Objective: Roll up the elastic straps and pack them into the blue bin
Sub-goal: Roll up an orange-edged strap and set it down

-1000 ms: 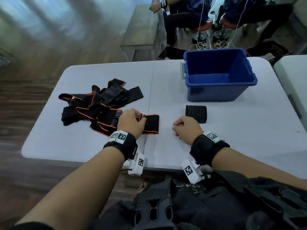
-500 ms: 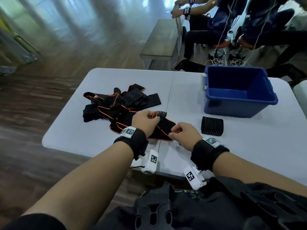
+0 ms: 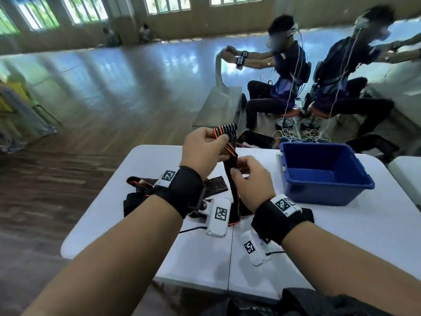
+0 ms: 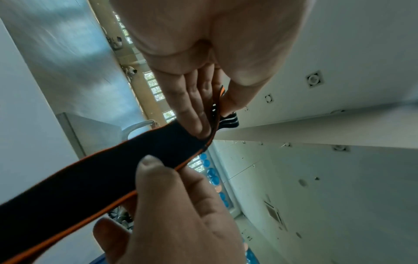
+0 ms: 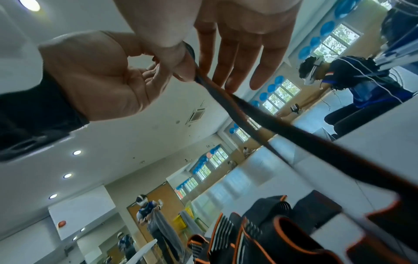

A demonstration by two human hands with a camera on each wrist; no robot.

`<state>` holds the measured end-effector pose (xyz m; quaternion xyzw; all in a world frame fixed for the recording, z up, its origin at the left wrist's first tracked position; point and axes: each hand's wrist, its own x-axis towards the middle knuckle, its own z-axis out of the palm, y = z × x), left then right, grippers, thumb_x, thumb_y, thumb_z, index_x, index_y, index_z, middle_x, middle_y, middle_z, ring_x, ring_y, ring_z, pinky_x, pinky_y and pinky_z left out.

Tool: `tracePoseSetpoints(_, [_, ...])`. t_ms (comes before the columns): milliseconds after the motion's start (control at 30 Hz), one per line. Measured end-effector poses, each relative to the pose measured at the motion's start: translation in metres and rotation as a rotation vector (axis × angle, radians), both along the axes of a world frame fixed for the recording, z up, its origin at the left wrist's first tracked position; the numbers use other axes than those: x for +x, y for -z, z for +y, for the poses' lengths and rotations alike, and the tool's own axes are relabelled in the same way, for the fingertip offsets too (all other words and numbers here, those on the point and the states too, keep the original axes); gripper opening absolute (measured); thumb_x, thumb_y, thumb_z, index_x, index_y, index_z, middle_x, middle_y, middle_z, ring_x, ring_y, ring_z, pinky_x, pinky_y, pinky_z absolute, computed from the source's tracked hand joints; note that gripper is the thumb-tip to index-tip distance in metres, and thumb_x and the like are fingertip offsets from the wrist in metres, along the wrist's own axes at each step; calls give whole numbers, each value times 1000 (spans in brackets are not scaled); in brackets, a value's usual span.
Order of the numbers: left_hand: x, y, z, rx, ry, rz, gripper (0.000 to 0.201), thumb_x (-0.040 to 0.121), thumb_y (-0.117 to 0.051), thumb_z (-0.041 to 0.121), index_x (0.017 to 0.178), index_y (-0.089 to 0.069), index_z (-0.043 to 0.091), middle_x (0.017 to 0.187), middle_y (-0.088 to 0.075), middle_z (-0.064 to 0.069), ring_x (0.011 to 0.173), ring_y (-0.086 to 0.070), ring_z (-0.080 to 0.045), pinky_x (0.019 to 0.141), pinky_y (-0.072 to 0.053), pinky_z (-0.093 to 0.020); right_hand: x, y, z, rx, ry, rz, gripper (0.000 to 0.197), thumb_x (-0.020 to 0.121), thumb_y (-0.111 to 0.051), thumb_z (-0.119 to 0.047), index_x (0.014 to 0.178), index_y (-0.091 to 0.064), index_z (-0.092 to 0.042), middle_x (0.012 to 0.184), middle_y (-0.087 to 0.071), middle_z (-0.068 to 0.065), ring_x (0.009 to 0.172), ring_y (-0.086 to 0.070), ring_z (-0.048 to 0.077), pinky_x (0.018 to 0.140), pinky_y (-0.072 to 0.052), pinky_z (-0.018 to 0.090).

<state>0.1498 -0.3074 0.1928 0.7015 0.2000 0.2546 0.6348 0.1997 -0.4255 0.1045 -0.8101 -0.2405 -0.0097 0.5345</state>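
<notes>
A black elastic strap (image 3: 234,201) with orange edges is lifted off the white table (image 3: 341,236). My left hand (image 3: 218,142) pinches its striped top end (image 3: 226,131) between thumb and fingers. My right hand (image 3: 237,169) pinches the same strap a little lower, and the rest hangs down to the table. In the left wrist view the left hand (image 4: 214,121) clamps the strap (image 4: 90,178) while the right thumb (image 4: 149,164) lies on it. The right wrist view has the right hand (image 5: 199,78) pinching the taut strap (image 5: 294,139). The blue bin (image 3: 319,195) stands open to the right.
A heap of more black and orange straps (image 3: 136,197) lies on the table's left half, partly hidden by my left wrist, and shows as the pile (image 5: 271,232) below. Beyond the table sit a grey bench (image 3: 218,106) and two seated people (image 3: 284,71).
Both hands have risen from the table, lifting one strap out of the heap by its striped end; it now hangs stretched between them. The head view has tilted upward.
</notes>
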Motion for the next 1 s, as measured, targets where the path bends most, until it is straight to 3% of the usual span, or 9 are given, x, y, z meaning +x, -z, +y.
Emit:
tracePoseSetpoints(167, [6,-10,11,15,12,-59,17,96,-65,19,91,-59,4,79,-73,-13,67,-70,-22,67,-61,-39,7,-18,0,52,89,-23,8,93,-61,-22,98,-68,-25,84,-66,-13,81,-62,7,72,-46,23])
tracePoseSetpoints(300, [3,10,25,243,-63,-37,22,90,-69,39,91,-61,19,84,-69,2,70,-60,-9,69,-52,-30,13,-34,-7,124,153,-18,9,95,-59,-25,91,-67,-22,79,-67,-12,73,-60,1,68,-46,25])
tracePoseSetpoints(400, [-6,33,23,265,16,65,28,89,-73,36,104,-54,23,102,-63,4,81,-62,-8,71,-51,-22,18,-41,-10,170,169,-30,11,96,-59,-26,88,-65,-22,77,-68,-8,69,-59,1,66,-45,24])
tracePoseSetpoints(467, [-9,42,16,195,114,48,25,92,-71,26,105,-50,19,98,-64,2,76,-61,-6,69,-48,-17,20,-41,-10,189,173,-32,14,95,-57,-29,87,-63,-21,77,-68,-5,71,-61,8,68,-49,31])
tracePoseSetpoints(533, [-7,48,8,140,148,-6,21,94,-67,16,104,-48,17,83,-63,3,68,-59,-3,66,-48,-19,20,-39,-10,180,180,-34,17,94,-55,-33,88,-62,-19,80,-68,-2,76,-63,17,74,-53,42])
tracePoseSetpoints(633, [-3,52,-1,123,176,-36,23,90,-65,18,102,-46,23,75,-59,4,67,-56,-8,65,-49,-29,14,-36,-10,154,146,1,15,99,-52,-26,98,-61,-14,87,-70,2,84,-65,20,81,-53,45])
tracePoseSetpoints(700, [-3,52,-5,128,202,-47,26,84,-64,24,102,-46,27,87,-62,0,77,-58,-13,76,-52,-41,10,-34,-12,129,108,37,15,101,-49,-24,102,-59,-12,93,-69,3,90,-65,20,86,-52,46])
tracePoseSetpoints(800, [-2,52,-10,157,222,-63,32,79,-65,27,107,-50,26,107,-63,-2,97,-62,-17,92,-53,-43,7,-34,-15,59,30,73,16,102,-46,-24,108,-56,-13,102,-67,1,98,-64,17,92,-50,47])
tracePoseSetpoints(1000, [-2,55,-15,92,268,-46,48,72,-60,13,117,-55,29,118,-64,-4,109,-64,-19,96,-54,-48,6,-36,-14,-11,-4,129,21,98,-46,-25,115,-51,-14,106,-64,6,100,-63,22,92,-50,52])
